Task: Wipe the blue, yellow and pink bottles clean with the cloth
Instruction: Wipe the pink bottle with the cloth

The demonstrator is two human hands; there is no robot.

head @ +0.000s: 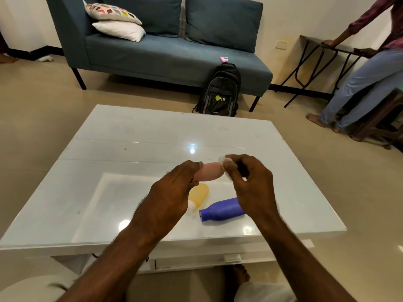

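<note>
Hidden: left end of pink bottle (209, 172) covered by left hand (172, 194); its right end wrapped under cloth (224, 165); neck of yellow bottle (198, 196) partly behind the left wrist; base of blue bottle (222, 209) behind right hand (254, 186); most of the cloth buried in the right hand's grip.
Cut off: second person at far right, only arms, legs and feet in frame.
Writing: "PT IT" in pale letters beside a green dot on black backpack (220, 92); smaller print lower down too small to read; no legible label on any of the 3 bottles.
Left hand: raised above white table (109, 149), fingers curled closed around the pink bottle, held level.
Right hand: fingers pinched tight on the white cloth against the pink bottle's end.
Yellow and blue bottles: lying on their sides on the table, near each other, under the hands.
Background: blue sofa (174, 53) with 2 pillows.
</note>
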